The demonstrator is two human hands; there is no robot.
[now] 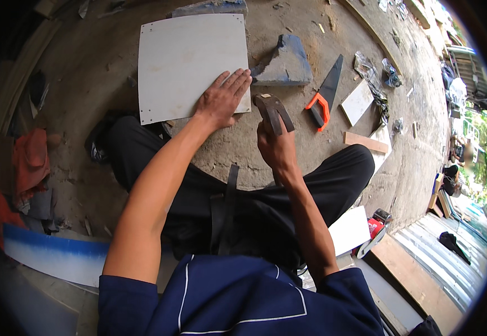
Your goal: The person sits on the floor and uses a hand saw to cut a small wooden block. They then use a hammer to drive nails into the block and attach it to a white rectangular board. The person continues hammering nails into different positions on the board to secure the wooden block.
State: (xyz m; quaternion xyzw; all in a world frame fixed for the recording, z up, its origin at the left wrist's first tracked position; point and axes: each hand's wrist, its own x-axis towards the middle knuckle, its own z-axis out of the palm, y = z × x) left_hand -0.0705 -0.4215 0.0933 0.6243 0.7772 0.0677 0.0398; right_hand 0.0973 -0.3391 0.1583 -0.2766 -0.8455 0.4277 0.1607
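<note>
Around us spreads a broad grey-brown concrete floor [98, 84], and in front of our crossed legs lies the square white flat board [193, 67], with small dark marks at its corners. We judge it stiff and fairly light for its breadth, smooth enough to slide a little, and likeliest to chip at the corners; two opposite edges seem the best hold. Our left hand [224, 101] rests flat on its lower right part, fingers stretched out and gripping nothing.

Near the board's right edge sits a rough blue-and-grey block [288, 66], probably heavy and gritty. Well to its right we see a handsaw [327, 88] with a dark blade and an orange-and-black handle.

Our right hand [277, 148] is closed around what looks like a hammer [272, 109] with a dark, curved head; we expect it to be head-heavy and hard.

As for containers, we make out only what may be a crumpled clear plastic bag [365, 64], and cannot tell whether it holds anything.
</note>
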